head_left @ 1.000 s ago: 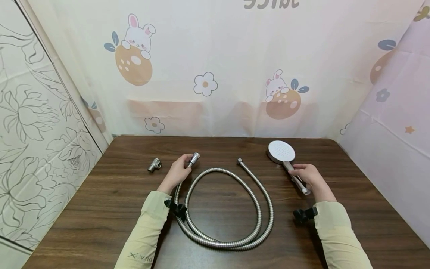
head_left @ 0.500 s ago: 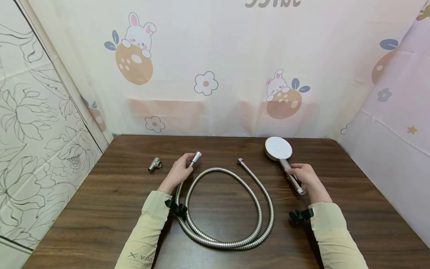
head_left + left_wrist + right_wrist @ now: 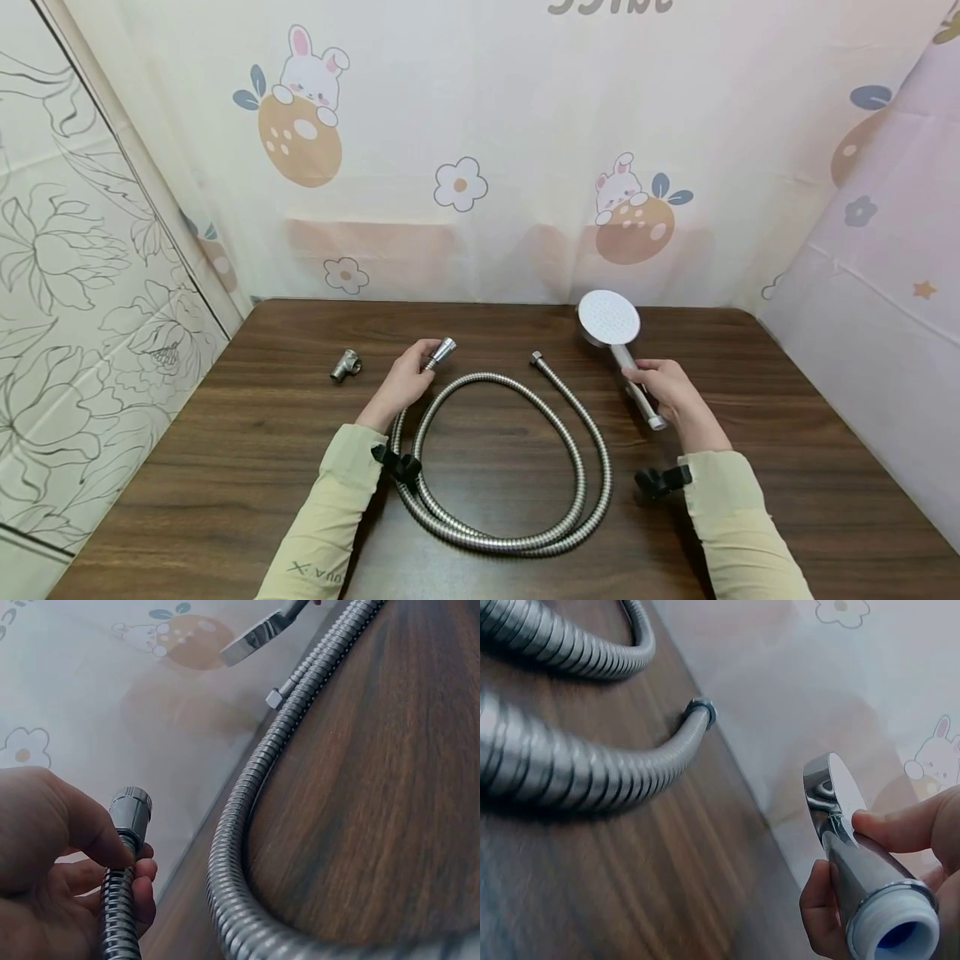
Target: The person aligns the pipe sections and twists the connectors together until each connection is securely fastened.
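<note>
A coiled metal shower hose [image 3: 577,467] lies on the wooden table. My left hand [image 3: 402,385] pinches it between thumb and fingers just below its smooth chrome end nut [image 3: 131,811], which points up and away. The hose's other end [image 3: 536,359], with a small hex nut, rests on the table. In my right hand [image 3: 670,392] is a chrome hand shower [image 3: 609,318], gripped by the handle, its white spray face upward. The right wrist view shows the handle's white threaded end [image 3: 898,930] toward the camera, with blue inside the opening.
A small chrome tee fitting [image 3: 346,366] lies on the table [image 3: 247,467] left of my left hand. Behind the table's far edge hangs a printed curtain [image 3: 517,167]. Black camera mounts [image 3: 662,482] sit at both wrists.
My right hand has carried the hand shower leftward and slightly away from me. My left hand has shifted a little to the right with the hose end.
</note>
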`<state>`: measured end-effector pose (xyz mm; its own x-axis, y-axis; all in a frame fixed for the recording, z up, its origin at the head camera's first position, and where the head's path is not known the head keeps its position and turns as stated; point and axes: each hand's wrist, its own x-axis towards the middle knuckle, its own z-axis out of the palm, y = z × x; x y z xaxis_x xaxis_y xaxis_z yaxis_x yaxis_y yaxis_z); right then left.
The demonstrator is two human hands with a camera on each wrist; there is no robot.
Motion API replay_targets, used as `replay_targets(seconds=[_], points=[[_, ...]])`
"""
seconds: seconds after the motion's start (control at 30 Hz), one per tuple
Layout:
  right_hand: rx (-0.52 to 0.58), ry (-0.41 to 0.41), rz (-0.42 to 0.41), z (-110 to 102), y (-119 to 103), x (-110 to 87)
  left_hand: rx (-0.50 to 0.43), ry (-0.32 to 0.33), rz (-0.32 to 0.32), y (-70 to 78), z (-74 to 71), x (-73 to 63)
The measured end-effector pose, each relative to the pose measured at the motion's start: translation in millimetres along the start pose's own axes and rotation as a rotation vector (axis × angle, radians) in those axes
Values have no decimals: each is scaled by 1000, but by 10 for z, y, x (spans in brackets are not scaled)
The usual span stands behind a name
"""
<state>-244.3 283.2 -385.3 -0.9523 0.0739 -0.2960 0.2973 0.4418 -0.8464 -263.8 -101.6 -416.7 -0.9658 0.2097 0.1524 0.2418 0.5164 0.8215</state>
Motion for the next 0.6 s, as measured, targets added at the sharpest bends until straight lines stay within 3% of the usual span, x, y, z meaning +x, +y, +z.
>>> replay_targets(seconds=[0.47, 0.6], points=[[113, -54, -40, 97, -141, 14, 11, 24, -55, 43, 22, 0], [174, -102, -57, 116, -139, 16, 24, 23, -64, 43, 41, 3]])
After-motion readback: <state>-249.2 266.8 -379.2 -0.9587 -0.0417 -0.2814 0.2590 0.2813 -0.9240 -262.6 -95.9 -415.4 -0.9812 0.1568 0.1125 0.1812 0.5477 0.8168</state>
